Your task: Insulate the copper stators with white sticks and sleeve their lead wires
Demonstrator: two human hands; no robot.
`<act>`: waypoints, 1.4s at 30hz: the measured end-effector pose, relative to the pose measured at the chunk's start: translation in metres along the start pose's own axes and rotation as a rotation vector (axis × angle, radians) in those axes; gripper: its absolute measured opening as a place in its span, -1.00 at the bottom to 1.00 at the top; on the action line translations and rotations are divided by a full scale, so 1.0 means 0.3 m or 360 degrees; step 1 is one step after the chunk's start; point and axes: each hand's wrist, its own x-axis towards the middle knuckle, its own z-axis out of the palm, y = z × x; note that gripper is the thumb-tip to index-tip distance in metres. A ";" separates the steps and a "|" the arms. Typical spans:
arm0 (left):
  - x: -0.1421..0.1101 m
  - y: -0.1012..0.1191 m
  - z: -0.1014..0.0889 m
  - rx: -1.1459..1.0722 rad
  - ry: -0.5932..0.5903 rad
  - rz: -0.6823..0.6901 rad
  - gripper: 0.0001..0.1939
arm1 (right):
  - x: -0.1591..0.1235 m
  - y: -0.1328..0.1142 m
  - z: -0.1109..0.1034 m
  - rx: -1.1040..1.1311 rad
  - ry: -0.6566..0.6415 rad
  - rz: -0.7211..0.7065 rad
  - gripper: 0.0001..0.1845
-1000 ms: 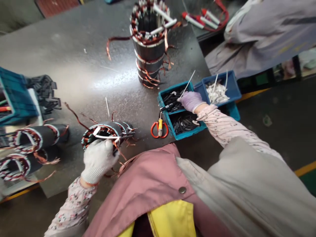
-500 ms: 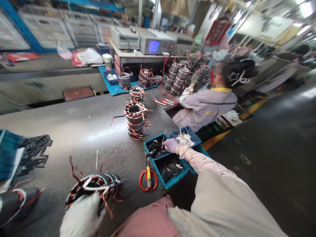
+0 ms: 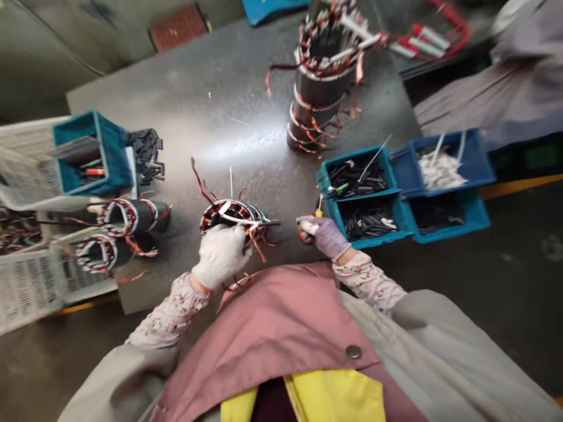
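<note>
A motor stator with copper wire ends and white sleeving lies on the dark table in front of me. My left hand, in a white knitted glove, is closed at its near rim, fingers by the white sleeving and copper leads. My right hand, in a purple glove with pale fingertips, is closed just left of the teal bins. Whatever lies between its fingers is too small or hidden to name. Under and beside it show red-handled pliers and a screwdriver with a yellow handle, mostly covered.
Teal bins hold black sleeve pieces; a blue bin holds white pieces. Stacked stators stand at the back. More stators, a teal box and white crates are at left. A person's sleeve shows at right.
My right hand has left the bin of black pieces and come back toward the stator, beside the pliers. My left hand stays at the stator. The view has tilted down.
</note>
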 end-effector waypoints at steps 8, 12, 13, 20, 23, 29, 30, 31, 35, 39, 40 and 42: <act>-0.015 -0.012 -0.003 0.0026 -0.0011 0.0031 -0.74 | 0.123 0.077 0.132 0.0061 0.0019 0.0336 -0.80; -0.016 -0.015 0.008 -0.0010 0.0016 0.0089 -0.72 | 0.109 0.090 0.165 -0.0175 0.0002 0.0293 -0.74; -0.016 -0.015 0.009 -0.0011 0.0016 0.0101 -0.72 | 0.110 0.087 0.175 -0.0315 0.0006 0.0207 -0.74; -0.025 -0.018 0.015 0.0000 0.0047 0.0189 -0.73 | 0.136 0.046 0.135 -0.1171 -0.0415 -0.0402 -0.66; -0.031 -0.027 0.028 -0.0013 0.0151 0.0256 -0.72 | 0.125 0.049 0.110 -0.1286 -0.0378 -0.0366 -0.60; -0.020 -0.005 0.059 -0.0030 0.0243 0.0221 -0.70 | 0.155 0.036 0.195 -0.1615 -0.0476 -0.0385 -0.69; -0.020 -0.001 0.059 -0.0037 0.0227 0.0206 -0.72 | 0.164 0.034 0.200 -0.1663 -0.0501 -0.0379 -0.70; -0.023 -0.003 0.055 -0.0049 0.0209 0.0195 -0.74 | 0.171 0.030 0.197 -0.1685 -0.0505 -0.0380 -0.70; -0.067 -0.080 -0.021 -0.0218 0.0363 0.0369 -0.69 | 0.156 -0.027 0.117 -0.1491 -0.0142 -0.0723 -0.72; -0.038 -0.215 -0.157 -0.0159 0.0778 0.0504 -0.62 | 0.035 -0.176 0.078 -0.1213 0.0266 -0.1449 -0.65; -0.001 -0.238 -0.188 -0.0065 0.0717 0.0591 -0.60 | -0.001 -0.215 0.100 -0.1227 0.0252 -0.1579 -0.64; 0.091 -0.261 -0.239 0.0145 0.0392 0.0801 -0.60 | -0.060 -0.276 0.178 -0.1415 0.0144 -0.1698 -0.65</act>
